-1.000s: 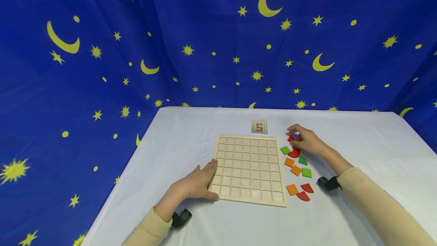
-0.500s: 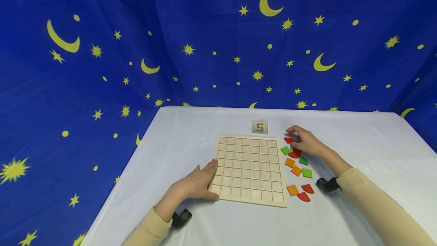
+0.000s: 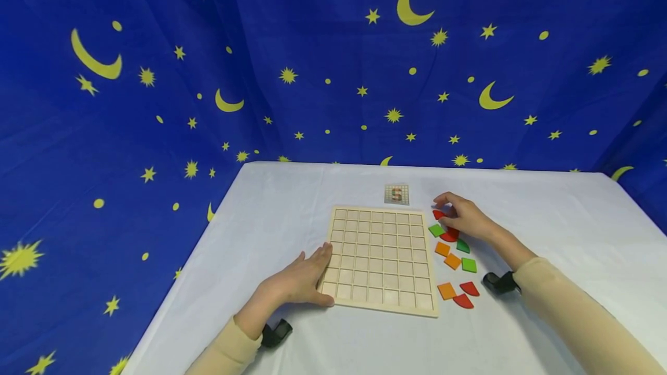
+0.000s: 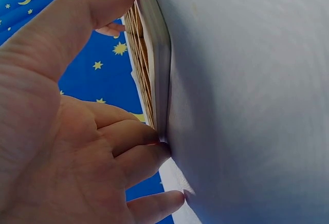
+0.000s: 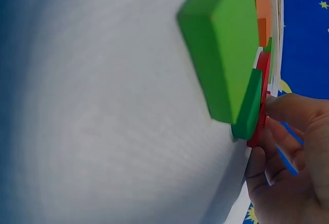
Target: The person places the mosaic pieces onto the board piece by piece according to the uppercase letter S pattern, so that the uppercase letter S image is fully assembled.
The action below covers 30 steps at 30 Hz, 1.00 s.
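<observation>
In the head view, my left hand (image 3: 299, 279) rests along the left edge of a wooden grid board (image 3: 379, 260), fingers on the side and thumb at the near corner. The left wrist view shows the thumb (image 4: 110, 3) and fingertips against the board's edge. Beyond the board's right side, my right hand (image 3: 468, 217) hovers low over the small pieces, thumb and index finger spread around a red quarter-circle (image 3: 439, 214). Other red pieces (image 3: 449, 236) lie partly beneath the thumb. In the right wrist view, the thumb reaches a red piece (image 5: 265, 70), with loosely curved fingers below.
A green square (image 3: 435, 230), a dark green quarter-circle (image 3: 462, 245) and orange squares (image 3: 452, 261) lie right of the board. Nearer stand another orange square (image 3: 446, 291) and two red quarter-circles (image 3: 463, 301). A small pattern card (image 3: 396, 194) lies behind the board.
My right hand has shifted slightly left, and the red quarter-circle by its thumb has slid left and turned, showing more of itself. The left hand has stayed on the board.
</observation>
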Tool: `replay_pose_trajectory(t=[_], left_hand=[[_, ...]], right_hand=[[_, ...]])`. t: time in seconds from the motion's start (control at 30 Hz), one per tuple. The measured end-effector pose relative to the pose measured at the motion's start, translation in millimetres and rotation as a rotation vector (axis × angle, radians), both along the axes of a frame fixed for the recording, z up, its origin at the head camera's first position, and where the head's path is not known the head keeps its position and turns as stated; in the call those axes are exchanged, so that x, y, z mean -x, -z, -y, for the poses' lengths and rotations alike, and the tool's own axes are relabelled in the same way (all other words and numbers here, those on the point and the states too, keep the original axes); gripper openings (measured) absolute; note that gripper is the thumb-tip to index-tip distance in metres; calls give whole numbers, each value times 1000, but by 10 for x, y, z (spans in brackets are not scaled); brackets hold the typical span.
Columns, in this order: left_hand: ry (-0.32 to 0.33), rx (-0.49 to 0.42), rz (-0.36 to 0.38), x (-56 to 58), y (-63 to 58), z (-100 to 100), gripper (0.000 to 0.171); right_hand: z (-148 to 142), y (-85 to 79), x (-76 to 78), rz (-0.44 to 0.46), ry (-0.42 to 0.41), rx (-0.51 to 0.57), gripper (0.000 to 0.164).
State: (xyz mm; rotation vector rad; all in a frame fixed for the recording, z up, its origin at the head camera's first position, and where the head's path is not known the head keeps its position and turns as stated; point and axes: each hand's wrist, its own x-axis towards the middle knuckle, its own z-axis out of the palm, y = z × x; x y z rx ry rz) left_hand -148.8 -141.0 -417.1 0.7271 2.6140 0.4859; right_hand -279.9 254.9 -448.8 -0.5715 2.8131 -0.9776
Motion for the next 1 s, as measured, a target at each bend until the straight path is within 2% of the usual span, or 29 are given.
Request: replay_pose_trajectory(t=[0.33, 0.67, 0.87, 1.0], left_hand=[[-2, -5, -5, -2, -14, -5, 106], [-2, -11, -7, -4, -9, 0, 107], [-11, -1, -3, 11, 18, -7, 108], [-11, 2, -3, 15, 33, -12, 108]], right_hand=[[6, 8, 21, -34, -64, -8, 38], [45, -21, -6, -61, -75, -36, 29], [61, -28, -16, -70, -48, -64, 31], [39, -31, -26, -53, 0, -29, 35]])
